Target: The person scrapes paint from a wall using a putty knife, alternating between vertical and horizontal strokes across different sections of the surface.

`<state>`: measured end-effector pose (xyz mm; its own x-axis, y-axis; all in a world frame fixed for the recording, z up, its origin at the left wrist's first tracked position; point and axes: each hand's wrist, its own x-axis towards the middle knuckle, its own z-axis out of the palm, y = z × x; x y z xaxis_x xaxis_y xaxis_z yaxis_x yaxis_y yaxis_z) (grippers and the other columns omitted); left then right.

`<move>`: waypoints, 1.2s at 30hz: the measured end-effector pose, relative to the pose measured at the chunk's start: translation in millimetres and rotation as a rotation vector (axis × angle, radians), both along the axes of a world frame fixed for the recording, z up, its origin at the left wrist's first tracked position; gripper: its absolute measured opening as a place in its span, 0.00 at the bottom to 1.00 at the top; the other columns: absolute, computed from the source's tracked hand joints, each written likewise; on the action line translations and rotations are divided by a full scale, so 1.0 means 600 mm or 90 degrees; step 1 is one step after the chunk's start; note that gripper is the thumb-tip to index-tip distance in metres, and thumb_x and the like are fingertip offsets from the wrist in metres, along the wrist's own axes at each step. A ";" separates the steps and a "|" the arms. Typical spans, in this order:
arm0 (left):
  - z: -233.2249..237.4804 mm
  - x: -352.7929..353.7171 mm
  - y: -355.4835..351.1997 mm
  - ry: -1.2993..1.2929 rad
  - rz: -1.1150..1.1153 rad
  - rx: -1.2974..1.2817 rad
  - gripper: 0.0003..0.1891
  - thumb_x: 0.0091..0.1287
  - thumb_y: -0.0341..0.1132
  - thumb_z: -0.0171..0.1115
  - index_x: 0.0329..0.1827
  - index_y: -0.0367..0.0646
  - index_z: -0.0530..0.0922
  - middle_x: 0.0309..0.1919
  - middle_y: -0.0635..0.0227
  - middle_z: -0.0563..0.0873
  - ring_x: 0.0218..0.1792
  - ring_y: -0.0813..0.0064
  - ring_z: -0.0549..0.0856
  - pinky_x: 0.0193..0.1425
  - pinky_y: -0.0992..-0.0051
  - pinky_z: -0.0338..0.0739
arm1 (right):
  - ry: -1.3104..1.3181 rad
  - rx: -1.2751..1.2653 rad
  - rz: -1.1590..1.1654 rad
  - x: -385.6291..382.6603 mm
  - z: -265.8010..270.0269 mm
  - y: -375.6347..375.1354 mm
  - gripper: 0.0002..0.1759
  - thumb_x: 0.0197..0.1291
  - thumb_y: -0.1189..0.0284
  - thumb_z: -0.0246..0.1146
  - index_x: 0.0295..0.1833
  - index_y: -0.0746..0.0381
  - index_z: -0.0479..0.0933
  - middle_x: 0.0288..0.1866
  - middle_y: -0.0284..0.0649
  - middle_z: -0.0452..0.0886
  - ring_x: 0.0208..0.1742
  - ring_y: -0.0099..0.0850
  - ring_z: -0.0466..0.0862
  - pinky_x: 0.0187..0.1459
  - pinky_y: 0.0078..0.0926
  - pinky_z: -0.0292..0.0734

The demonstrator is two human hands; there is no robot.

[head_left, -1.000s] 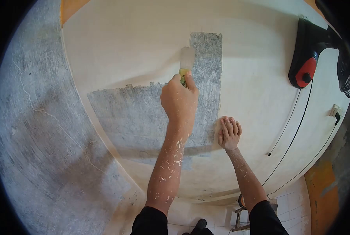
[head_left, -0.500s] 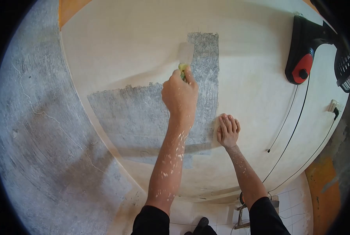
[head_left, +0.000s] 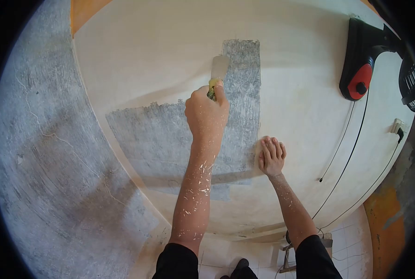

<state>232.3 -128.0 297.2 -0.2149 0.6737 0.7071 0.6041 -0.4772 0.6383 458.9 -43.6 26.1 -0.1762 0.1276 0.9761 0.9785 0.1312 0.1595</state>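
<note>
My left hand (head_left: 206, 111) is closed around the yellow-green handle of a paint scraper (head_left: 220, 67). Its wide blade points up the wall and lies at the left edge of the tall grey strip. The bare grey patch (head_left: 170, 135) spreads below and to the left, with ragged upper edges against the cream paint. Pale flakes dot my left forearm, with fewer on the right one. My right hand (head_left: 272, 156) lies on the cream wall (head_left: 300, 116) just right of the grey patch, holding nothing, fingers stretched upward.
A black and red wall fan (head_left: 356, 65) is mounted at the upper right, with cords hanging below. A plug sits in a wall socket (head_left: 397, 125). Left of the corner stands a grey, cracked wall (head_left: 54, 153). Below are a small stool (head_left: 288, 258) and white floor tiles (head_left: 214, 253).
My left hand and the scraper have shifted slightly down and to the left beside the grey strip. My right hand stays in the same place on the wall.
</note>
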 end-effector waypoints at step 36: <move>0.032 -0.018 0.034 -0.043 -0.020 0.063 0.27 0.71 0.49 0.60 0.23 0.31 0.80 0.18 0.51 0.81 0.21 0.55 0.82 0.33 0.60 0.76 | 0.008 0.026 0.018 -0.007 0.000 0.005 0.29 0.66 0.60 0.57 0.72 0.53 0.72 0.76 0.35 0.70 0.78 0.36 0.63 0.78 0.45 0.50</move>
<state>221.2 -107.6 316.4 -0.2437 0.6089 0.7549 0.5448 -0.5580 0.6260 454.8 -40.6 26.2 -0.1666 0.0827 0.9826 0.9765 0.1523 0.1528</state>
